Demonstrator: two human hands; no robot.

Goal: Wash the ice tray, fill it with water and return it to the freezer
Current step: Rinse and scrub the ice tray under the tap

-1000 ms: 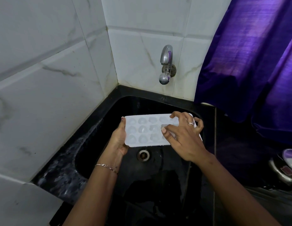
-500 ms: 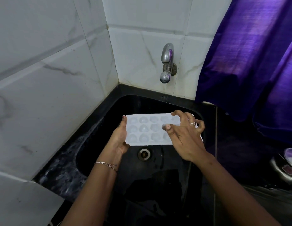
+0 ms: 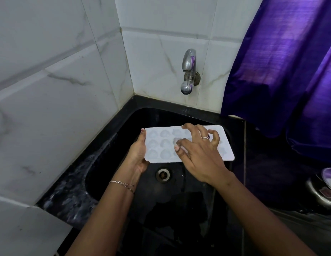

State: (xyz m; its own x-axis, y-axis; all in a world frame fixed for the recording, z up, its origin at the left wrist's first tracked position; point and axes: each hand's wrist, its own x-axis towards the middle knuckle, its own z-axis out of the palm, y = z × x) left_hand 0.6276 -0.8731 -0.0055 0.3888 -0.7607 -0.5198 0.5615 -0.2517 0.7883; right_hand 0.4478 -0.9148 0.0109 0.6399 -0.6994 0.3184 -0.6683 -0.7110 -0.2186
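The ice tray (image 3: 161,143) is held level over the black sink (image 3: 113,145), long axis left to right, below and nearer than the tap (image 3: 188,71); the left hand (image 3: 137,156) clamps its left end, while the right hand (image 3: 199,154) rests spread, curled fingers (image 3: 186,127) on its cavities.

Sink (image 3: 113,174): set into the counter (image 3: 68,198), in the corner where the two tiled walls meet.
Tap (image 3: 188,71): on the back wall, above the sink's far edge.
Drain (image 3: 163,174): in the sink floor, below the near edge of the ice tray.
Ice tray (image 3: 161,145): held over the sink, in front of the tap.
My left hand (image 3: 137,154): at the tray's left end.
My right hand (image 3: 199,154): over the tray's middle and right.
Curtain (image 3: 283,71): right of the tap, behind the counter.
Cooker (image 3: 323,189): on the counter, far right.
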